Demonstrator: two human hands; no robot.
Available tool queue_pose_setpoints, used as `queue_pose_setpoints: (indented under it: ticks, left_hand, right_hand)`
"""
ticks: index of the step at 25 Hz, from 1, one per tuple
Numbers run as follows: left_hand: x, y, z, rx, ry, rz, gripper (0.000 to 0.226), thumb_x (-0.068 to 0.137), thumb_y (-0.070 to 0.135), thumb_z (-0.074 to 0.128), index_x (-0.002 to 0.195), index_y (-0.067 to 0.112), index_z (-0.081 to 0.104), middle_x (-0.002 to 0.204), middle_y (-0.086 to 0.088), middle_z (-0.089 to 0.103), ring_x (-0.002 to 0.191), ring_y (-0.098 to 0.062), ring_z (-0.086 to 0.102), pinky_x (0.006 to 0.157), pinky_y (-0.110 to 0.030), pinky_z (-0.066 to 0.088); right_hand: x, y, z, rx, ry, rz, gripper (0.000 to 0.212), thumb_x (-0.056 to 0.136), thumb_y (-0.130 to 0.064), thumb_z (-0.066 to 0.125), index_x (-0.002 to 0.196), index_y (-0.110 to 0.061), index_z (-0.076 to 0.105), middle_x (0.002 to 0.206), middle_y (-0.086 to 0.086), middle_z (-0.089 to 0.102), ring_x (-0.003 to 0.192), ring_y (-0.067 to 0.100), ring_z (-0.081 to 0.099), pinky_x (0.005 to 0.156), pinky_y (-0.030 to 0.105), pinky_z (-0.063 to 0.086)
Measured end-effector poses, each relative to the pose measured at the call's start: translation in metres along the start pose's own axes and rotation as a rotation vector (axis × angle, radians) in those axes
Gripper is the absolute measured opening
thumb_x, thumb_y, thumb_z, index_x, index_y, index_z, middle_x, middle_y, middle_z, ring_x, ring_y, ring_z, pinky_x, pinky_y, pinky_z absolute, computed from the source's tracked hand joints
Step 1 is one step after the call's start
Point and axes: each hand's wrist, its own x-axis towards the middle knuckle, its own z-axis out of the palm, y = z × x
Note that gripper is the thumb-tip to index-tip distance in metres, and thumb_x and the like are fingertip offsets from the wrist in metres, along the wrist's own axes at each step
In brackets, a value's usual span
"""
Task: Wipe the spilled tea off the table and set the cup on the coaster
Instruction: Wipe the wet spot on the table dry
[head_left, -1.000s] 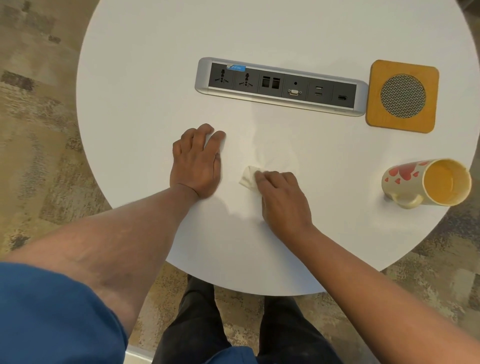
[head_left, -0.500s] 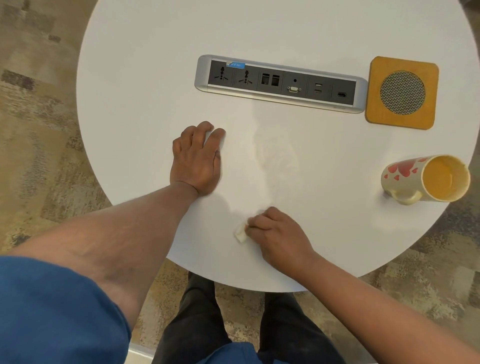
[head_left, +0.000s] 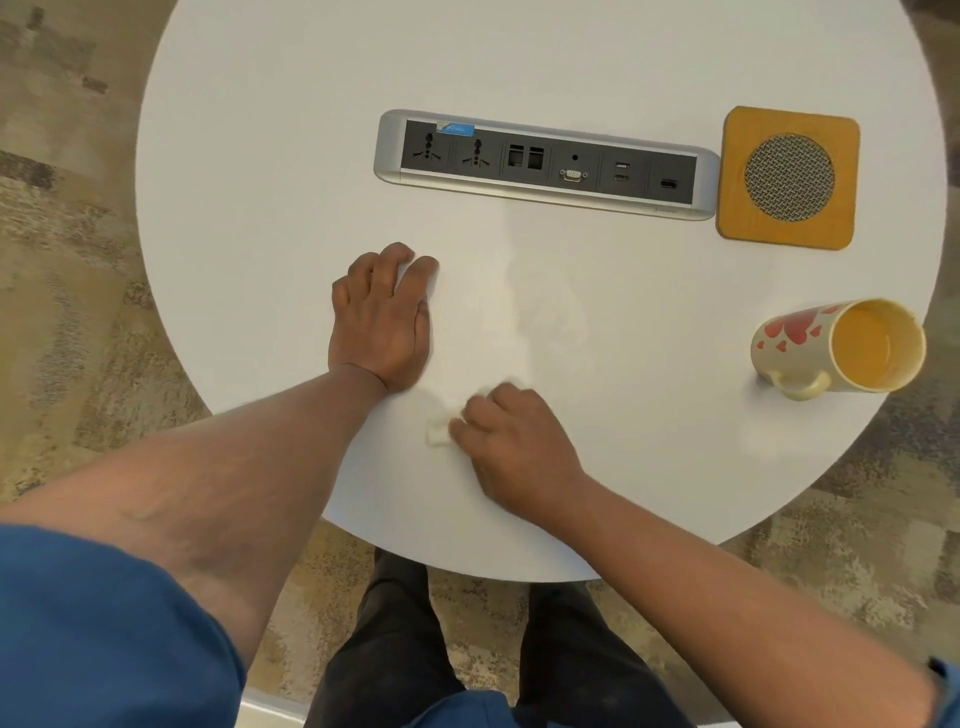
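A cream cup (head_left: 810, 343) with red hearts lies on its side at the right of the round white table (head_left: 260, 208), its yellow inside facing right. The square wooden coaster (head_left: 788, 177) with a mesh centre sits behind it. My right hand (head_left: 514, 447) holds a small white tissue (head_left: 436, 431) pressed on the table near the front edge. A faint wet smear (head_left: 519, 312) shows on the tabletop beyond it. My left hand (head_left: 384, 322) rests flat on the table, fingers loosely bent.
A silver power and data socket strip (head_left: 545, 163) is set into the table's middle, left of the coaster. Patterned carpet (head_left: 67, 260) surrounds the table. My legs (head_left: 395, 649) stand under the front edge.
My right hand dragged the tissue from the table's middle toward the front edge, then shifted slightly left. The left hand and the cup stayed in place.
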Motion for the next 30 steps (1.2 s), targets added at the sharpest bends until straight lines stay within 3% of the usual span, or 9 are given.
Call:
queue_pose_setpoints:
  ticks: [3, 7, 12, 16, 19, 22, 24, 28, 30]
  left_hand:
    - [0.0, 0.001, 0.0, -0.005, -0.003, -0.006, 0.044, 0.091, 0.02, 0.04, 0.135, 0.025, 0.048, 0.142, -0.003, 0.043, 0.128, -0.033, 0.035, 0.103, -0.046, 0.029]
    - [0.0, 0.001, -0.001, -0.02, -0.003, -0.01, 0.044, 0.092, 0.02, 0.041, 0.134, 0.026, 0.048, 0.141, -0.002, 0.043, 0.129, -0.034, 0.036, 0.104, -0.047, 0.029]
    - [0.0, 0.002, -0.001, -0.021, -0.004, -0.013, 0.044, 0.092, 0.018, 0.042, 0.134, 0.026, 0.047, 0.141, -0.002, 0.042, 0.128, -0.033, 0.035, 0.103, -0.046, 0.029]
    - [0.0, 0.003, -0.002, -0.023, -0.006, -0.017, 0.043, 0.091, 0.017, 0.043, 0.133, 0.026, 0.046, 0.141, -0.001, 0.041, 0.127, -0.032, 0.034, 0.104, -0.047, 0.029]
    - [0.0, 0.002, -0.002, -0.027, -0.017, -0.015, 0.044, 0.091, 0.019, 0.04, 0.134, 0.026, 0.046, 0.141, -0.001, 0.04, 0.128, -0.031, 0.033, 0.104, -0.047, 0.028]
    - [0.0, 0.002, -0.002, -0.021, -0.017, -0.017, 0.045, 0.091, 0.022, 0.038, 0.135, 0.026, 0.046, 0.141, -0.001, 0.04, 0.127, -0.031, 0.033, 0.104, -0.046, 0.027]
    - [0.0, 0.002, -0.001, -0.017, -0.018, -0.02, 0.045, 0.091, 0.022, 0.037, 0.135, 0.026, 0.046, 0.142, -0.002, 0.041, 0.128, -0.033, 0.034, 0.104, -0.046, 0.028]
    - [0.002, 0.0, -0.001, -0.023, -0.026, -0.017, 0.046, 0.091, 0.023, 0.039, 0.136, 0.025, 0.047, 0.142, -0.003, 0.042, 0.128, -0.035, 0.036, 0.103, -0.047, 0.028]
    - [0.002, -0.001, -0.001, -0.013, -0.029, -0.015, 0.047, 0.091, 0.024, 0.038, 0.137, 0.025, 0.047, 0.143, -0.003, 0.042, 0.128, -0.036, 0.036, 0.102, -0.047, 0.029]
  right_hand:
    - [-0.019, 0.02, -0.011, -0.075, 0.023, 0.114, 0.015, 0.07, -0.002, 0.067, 0.079, -0.013, 0.068, 0.081, 0.002, 0.058, 0.077, 0.028, 0.048, 0.067, 0.036, 0.029]
    - [0.009, 0.029, -0.015, -0.058, 0.107, 0.414, 0.024, 0.075, -0.002, 0.068, 0.098, -0.01, 0.071, 0.093, 0.007, 0.063, 0.071, 0.03, 0.053, 0.061, 0.034, 0.039]
    - [-0.04, 0.009, 0.003, 0.024, 0.067, 0.153, 0.02, 0.079, -0.001, 0.069, 0.099, -0.002, 0.07, 0.095, 0.013, 0.064, 0.071, 0.03, 0.052, 0.058, 0.038, 0.039]
    - [-0.048, 0.069, -0.016, -0.031, 0.285, 0.444, 0.015, 0.082, 0.001, 0.068, 0.094, -0.006, 0.072, 0.084, 0.014, 0.062, 0.071, 0.034, 0.054, 0.059, 0.041, 0.039]
    - [-0.021, 0.106, -0.031, -0.097, 0.356, 0.576, 0.018, 0.083, 0.002, 0.064, 0.096, -0.007, 0.073, 0.079, 0.012, 0.059, 0.071, 0.033, 0.051, 0.059, 0.04, 0.038]
    - [0.029, 0.119, -0.041, 0.041, 0.378, 0.728, 0.015, 0.093, -0.009, 0.056, 0.093, -0.001, 0.069, 0.084, 0.003, 0.056, 0.081, 0.022, 0.042, 0.065, 0.042, 0.041]
    - [0.05, 0.1, -0.039, 0.125, 0.363, 0.686, 0.017, 0.095, -0.013, 0.056, 0.092, -0.001, 0.067, 0.088, 0.002, 0.055, 0.085, 0.025, 0.046, 0.067, 0.039, 0.042]
    - [0.038, 0.063, -0.021, 0.056, 0.191, 0.277, 0.012, 0.087, -0.003, 0.059, 0.092, -0.004, 0.07, 0.089, 0.011, 0.061, 0.073, 0.032, 0.05, 0.056, 0.039, 0.045]
    - [0.038, 0.086, -0.026, 0.037, 0.261, 0.351, 0.015, 0.087, -0.004, 0.056, 0.086, -0.004, 0.071, 0.085, 0.015, 0.062, 0.07, 0.034, 0.05, 0.058, 0.044, 0.044]
